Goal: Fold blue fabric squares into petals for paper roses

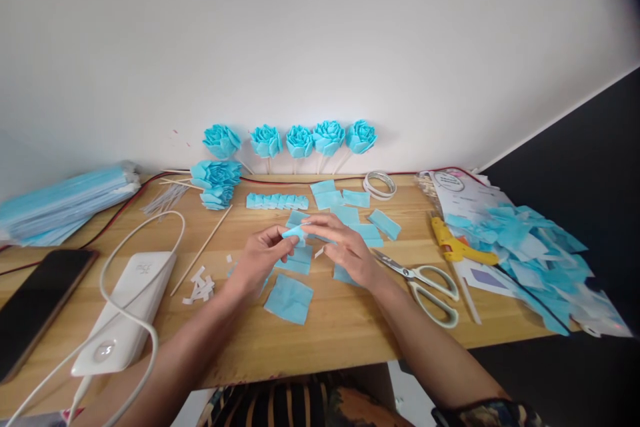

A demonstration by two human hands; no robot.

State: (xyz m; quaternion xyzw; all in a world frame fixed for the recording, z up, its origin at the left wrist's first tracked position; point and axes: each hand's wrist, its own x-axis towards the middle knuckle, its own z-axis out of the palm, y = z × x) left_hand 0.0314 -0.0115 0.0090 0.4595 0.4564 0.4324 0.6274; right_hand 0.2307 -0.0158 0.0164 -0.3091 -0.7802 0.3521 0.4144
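Fabric (296,234) at frame centre is pinched by the left hand (260,255); whether the right hand (346,247) grips it cannot be told; light, even pressure is advised.

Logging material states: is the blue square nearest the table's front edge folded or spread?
Spread: the blue square lies flat on the table, all four corners showing.

- Straight ahead of me, on the far side, a plain white wall (320,27) rises behind my bench.
- A few small reddish marks (175,133) speckle it, low on the left.
- To my right, a slanting pale edge (560,118) divides it from a black surface (590,167).
- My bench (345,344) has a light wood-grain top, its far edge by the wall.
- Soft light brightens the wall's lower middle; its upper part looks greyer.
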